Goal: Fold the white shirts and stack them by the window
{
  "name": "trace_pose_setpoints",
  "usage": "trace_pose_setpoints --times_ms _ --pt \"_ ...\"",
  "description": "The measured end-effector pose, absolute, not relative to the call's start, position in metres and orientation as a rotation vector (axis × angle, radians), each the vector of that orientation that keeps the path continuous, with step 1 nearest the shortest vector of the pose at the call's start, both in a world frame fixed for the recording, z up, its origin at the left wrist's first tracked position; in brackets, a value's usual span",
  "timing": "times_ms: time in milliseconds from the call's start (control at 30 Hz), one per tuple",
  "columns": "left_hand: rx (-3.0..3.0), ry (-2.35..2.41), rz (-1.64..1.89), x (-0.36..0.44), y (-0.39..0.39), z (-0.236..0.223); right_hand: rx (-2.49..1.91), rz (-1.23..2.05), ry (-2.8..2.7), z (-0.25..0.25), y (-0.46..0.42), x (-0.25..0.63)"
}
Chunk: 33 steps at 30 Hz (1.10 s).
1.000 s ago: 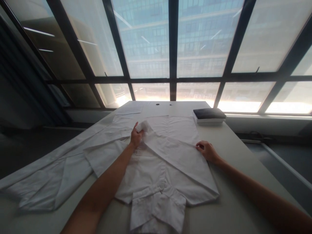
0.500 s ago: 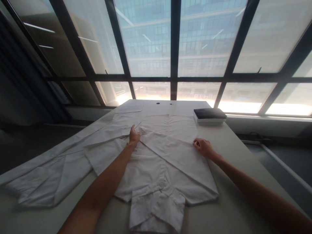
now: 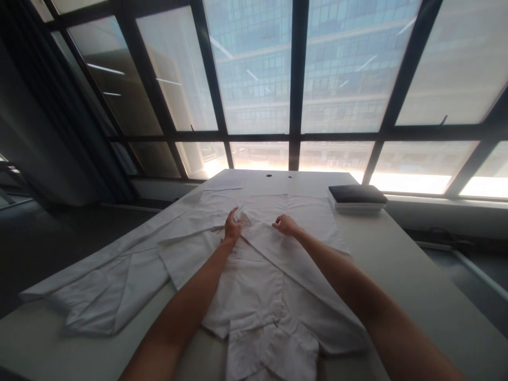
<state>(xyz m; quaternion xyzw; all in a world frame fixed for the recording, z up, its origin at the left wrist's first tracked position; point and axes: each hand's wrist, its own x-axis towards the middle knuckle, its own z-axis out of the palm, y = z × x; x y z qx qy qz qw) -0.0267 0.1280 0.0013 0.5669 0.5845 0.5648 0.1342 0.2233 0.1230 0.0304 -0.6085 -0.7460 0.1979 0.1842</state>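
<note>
Nearest the person, below both sets of fingers, lies the collar [image 3: 273,344] of a white shirt [image 3: 257,278], with its buttoned placket running up from it. The shirt is spread flat on a white table [image 3: 400,296], its body reaching from the collar to beyond the fingertips, and a folded layer of it slants down to the right from the left fingers.

The left hand [image 3: 233,226] rests at the upper end of this layer, its fingers curled against the cloth and its thumb raised apart from them; whether cloth is caught in between cannot be told. Just to the right of it, the right hand [image 3: 284,225] has its fingertips closed in a pinch on the upper edge of the same layer. The 2 hands are near each other but do not touch, and both forearms pass over the shirt.

To the left of the left fingers, more white cloth [image 3: 138,275] lies in loose, overlapping folds. Past the right fingers, to the right, sits a neat stack [image 3: 357,196] with a dark item on top of white layers. Beyond the left fingers lies a pale flat sheet [image 3: 225,181], and farther off, 2 small dark spots mark the tabletop. Behind everything stand dark-framed windows [image 3: 256,69], with a dark curtain [image 3: 67,106] far to the left.
</note>
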Motion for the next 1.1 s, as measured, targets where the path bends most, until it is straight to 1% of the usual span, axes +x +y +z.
trace_pose_setpoints --times_ms 133,233,367,467,533,633,700,767,833,1000,1100 --pt "1.494 1.420 1.696 -0.024 0.127 0.001 -1.740 0.617 -2.057 0.030 0.139 0.197" --pt "1.356 1.271 1.744 -0.024 0.131 -0.003 -1.751 0.598 -2.012 0.030 0.145 0.191" --pt "1.435 1.385 1.718 -0.023 0.139 -0.009 -1.813 0.481 -1.935 0.027 0.147 0.198" --pt "1.780 1.579 1.671 -0.018 0.140 -0.012 -1.849 0.411 -1.934 0.023 0.143 0.204" --pt "2.101 1.612 1.519 -0.012 0.136 -0.012 -1.844 0.385 -1.959 0.021 0.138 0.206" --pt "2.475 1.500 1.039 0.002 0.125 -0.015 -1.817 0.386 -1.999 0.022 0.134 0.212" --pt "2.550 1.473 0.772 0.009 0.117 -0.018 -1.805 0.416 -2.032 0.024 0.132 0.223" --pt "2.533 1.527 0.665 0.013 0.112 -0.020 -1.798 0.462 -2.073 0.027 0.130 0.241" --pt "2.480 1.618 0.676 0.013 0.110 -0.021 -1.792 0.510 -2.113 0.029 0.127 0.262" --pt "2.207 1.958 0.966 0.005 0.117 -0.015 -1.795 0.568 -2.167 0.031 0.108 0.310" --pt "2.081 2.068 1.033 -0.001 0.122 -0.012 -1.811 0.565 -2.175 0.032 0.094 0.330"
